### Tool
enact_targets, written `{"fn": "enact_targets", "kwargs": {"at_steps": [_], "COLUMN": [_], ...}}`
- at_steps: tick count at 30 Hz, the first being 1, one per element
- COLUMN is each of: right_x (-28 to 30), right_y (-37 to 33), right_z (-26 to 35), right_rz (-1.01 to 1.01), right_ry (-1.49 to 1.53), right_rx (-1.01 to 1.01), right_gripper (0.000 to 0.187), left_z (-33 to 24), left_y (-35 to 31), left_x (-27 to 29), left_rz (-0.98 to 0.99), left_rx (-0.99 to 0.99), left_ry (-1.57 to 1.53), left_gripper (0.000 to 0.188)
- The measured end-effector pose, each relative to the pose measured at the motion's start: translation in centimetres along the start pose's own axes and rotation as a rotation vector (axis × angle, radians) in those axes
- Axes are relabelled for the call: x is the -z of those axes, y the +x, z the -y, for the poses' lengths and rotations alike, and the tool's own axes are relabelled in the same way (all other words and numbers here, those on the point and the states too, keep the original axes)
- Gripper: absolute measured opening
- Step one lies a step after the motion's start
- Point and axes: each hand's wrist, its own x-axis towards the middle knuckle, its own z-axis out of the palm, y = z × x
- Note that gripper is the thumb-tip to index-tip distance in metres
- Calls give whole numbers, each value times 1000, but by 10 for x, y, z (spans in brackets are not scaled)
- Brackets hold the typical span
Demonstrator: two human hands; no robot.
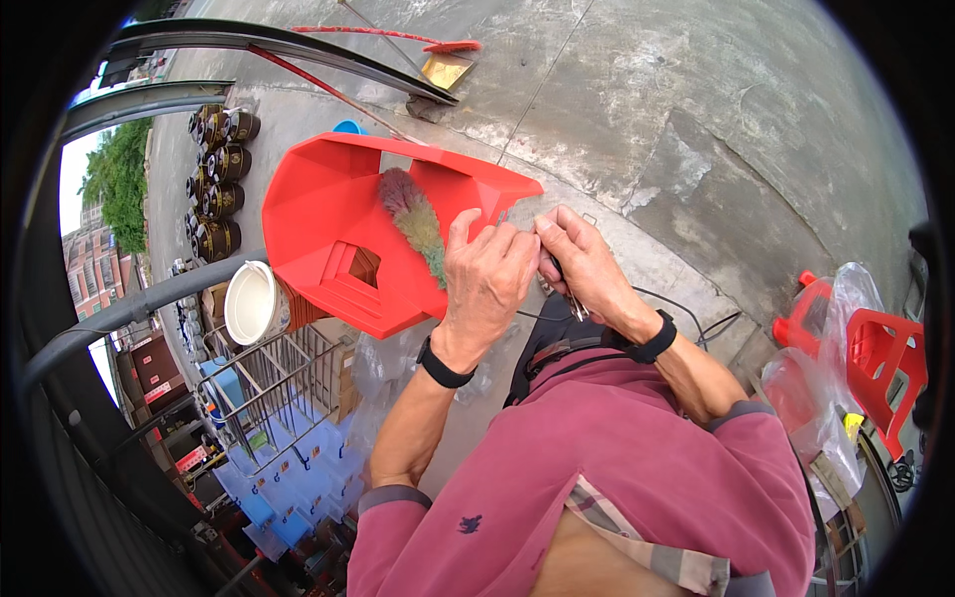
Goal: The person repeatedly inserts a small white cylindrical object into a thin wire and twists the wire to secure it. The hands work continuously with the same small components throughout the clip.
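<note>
My left hand [487,274] and my right hand [589,261] meet in front of my body, fingertips almost touching. The fingers of my left hand are curled and closed; whatever they pinch is hidden. My right hand is closed round a bunch of keys [577,306], whose shiny metal ends dangle below the fingers. Just beyond my hands, a large red plastic stool [308,209] lies on its side. A fluffy duster [413,219], purple-grey to green, rests on it, its lower end partly behind my left hand.
A white bucket [254,303] and wire rack [284,388] stand left, beside blue plastic boxes [308,488]. Dark jars [219,199] line the far left. A broom and yellow dustpan [447,70] lie ahead. Right are red stools [880,363] in clear plastic; a black cable [686,310] crosses the concrete.
</note>
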Motion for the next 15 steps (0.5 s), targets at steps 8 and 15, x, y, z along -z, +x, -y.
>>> {"fn": "enact_targets", "kwargs": {"at_steps": [8, 15], "right_x": [-3, -22], "right_y": [-1, -13], "right_z": [10, 5], "right_rz": [-4, 38], "right_ry": [129, 64], "right_rx": [18, 34], "right_gripper": [35, 33], "left_z": [-2, -7], "left_y": [-12, -17], "left_x": [6, 7], "left_rz": [-112, -173], "left_rx": [330, 379], "left_ry": [-366, -364], "left_gripper": [7, 8]}}
